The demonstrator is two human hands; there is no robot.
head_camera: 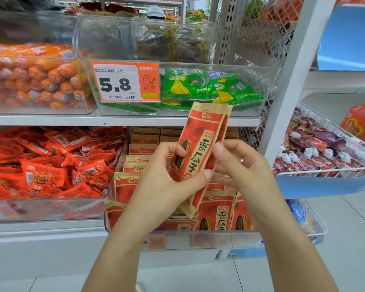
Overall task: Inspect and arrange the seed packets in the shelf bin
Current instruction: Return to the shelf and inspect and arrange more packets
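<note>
Both hands hold a red-and-tan seed packet (200,152) up in front of the shelves, tilted with its top leaning right, above the clear shelf bin (177,237) on the lower shelf. The left hand (167,175) grips its left edge, thumb across the lower front and fingers curled behind; the right hand (240,167) pinches its right edge with curled fingers, a ring (242,160) on one of them. The raised packet hides part of the matching packets (217,209) standing in rows in the bin. Left of the bin lies a heap of small red sachets (51,165). On the shelf above, green packets (200,87) sit behind an orange price tag (124,81), beside orange sausages (36,76). To the right, a wire basket (325,173) holds small bottles.
</note>
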